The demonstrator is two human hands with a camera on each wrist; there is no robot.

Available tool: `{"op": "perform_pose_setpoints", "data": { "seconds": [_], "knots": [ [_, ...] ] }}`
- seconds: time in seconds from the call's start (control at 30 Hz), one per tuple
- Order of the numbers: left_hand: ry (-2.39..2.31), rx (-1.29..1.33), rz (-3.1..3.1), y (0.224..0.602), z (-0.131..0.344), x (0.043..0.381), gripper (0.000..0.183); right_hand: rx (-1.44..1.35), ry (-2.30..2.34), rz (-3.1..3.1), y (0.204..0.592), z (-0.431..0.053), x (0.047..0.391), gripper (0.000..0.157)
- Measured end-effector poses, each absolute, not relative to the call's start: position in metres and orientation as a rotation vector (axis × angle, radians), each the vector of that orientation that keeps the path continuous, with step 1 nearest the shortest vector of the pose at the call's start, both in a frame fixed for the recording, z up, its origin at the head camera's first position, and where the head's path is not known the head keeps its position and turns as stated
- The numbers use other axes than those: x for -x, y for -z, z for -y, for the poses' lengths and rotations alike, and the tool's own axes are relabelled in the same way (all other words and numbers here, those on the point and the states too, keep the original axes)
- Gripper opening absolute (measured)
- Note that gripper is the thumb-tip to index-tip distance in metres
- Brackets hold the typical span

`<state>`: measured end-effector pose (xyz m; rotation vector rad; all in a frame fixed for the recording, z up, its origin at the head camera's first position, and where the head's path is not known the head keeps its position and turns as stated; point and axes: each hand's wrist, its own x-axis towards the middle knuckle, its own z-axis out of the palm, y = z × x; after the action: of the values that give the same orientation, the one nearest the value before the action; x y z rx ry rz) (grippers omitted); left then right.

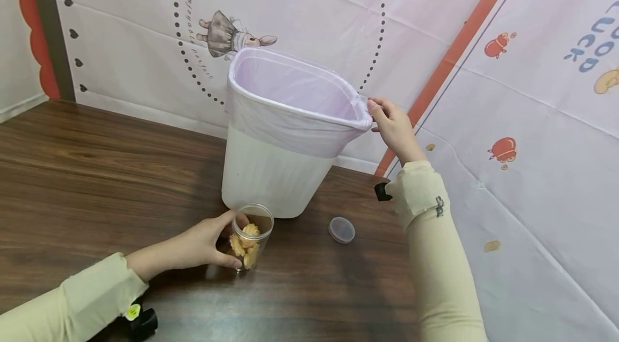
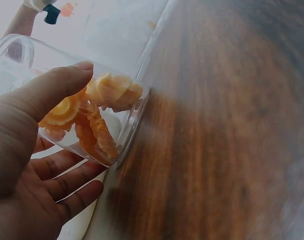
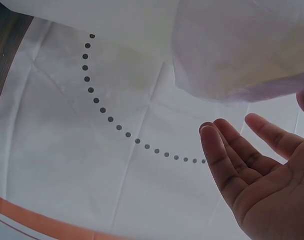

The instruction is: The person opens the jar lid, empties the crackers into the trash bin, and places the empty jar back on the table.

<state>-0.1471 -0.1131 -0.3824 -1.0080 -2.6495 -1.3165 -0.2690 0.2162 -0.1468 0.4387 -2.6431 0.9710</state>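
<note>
My left hand [image 1: 205,242] holds a clear jar [image 2: 46,57] around its side, thumb on one side and fingers on the other. Yellow-orange cookies [image 1: 249,248] with ridged edges lie in the bottom of the jar, whose top is uncovered. I cannot tell whether its base touches the table. Behind it stands a white trash bin [image 1: 271,170], lined with a pale purple trash bag [image 1: 300,84] folded over the rim. At the rim's right corner, my right hand [image 1: 394,129] pinches the bag between thumb and forefinger; its other fingers [image 3: 217,150] are loosely bent.
A round, translucent lid [image 1: 342,230] lies on the dark wooden table [image 1: 121,170], right of the jar. Printed cloth [image 1: 314,3] with a rabbit figure and dotted lines hangs behind the bin. More cloth [image 1: 556,197] covers the right side.
</note>
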Motion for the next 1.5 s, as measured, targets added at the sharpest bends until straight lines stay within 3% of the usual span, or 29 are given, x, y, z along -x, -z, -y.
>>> {"op": "perform_pose_setpoints", "data": {
  "seconds": [0.17,0.5,1.5],
  "knots": [
    [1.316,1.005,2.645,0.382,0.113,0.146,0.077,-0.464,-0.988,2.644,0.143,-0.217,0.275,0.054],
    [1.327,1.019,2.646,0.378,0.114,0.144,0.068,-0.520,-1.030,2.687,0.133,-0.212,0.282,0.052],
    [1.368,1.027,2.634,0.379,0.117,0.139,0.066,-0.547,-0.883,2.889,0.118,-0.202,0.288,0.052]
  ]
}}
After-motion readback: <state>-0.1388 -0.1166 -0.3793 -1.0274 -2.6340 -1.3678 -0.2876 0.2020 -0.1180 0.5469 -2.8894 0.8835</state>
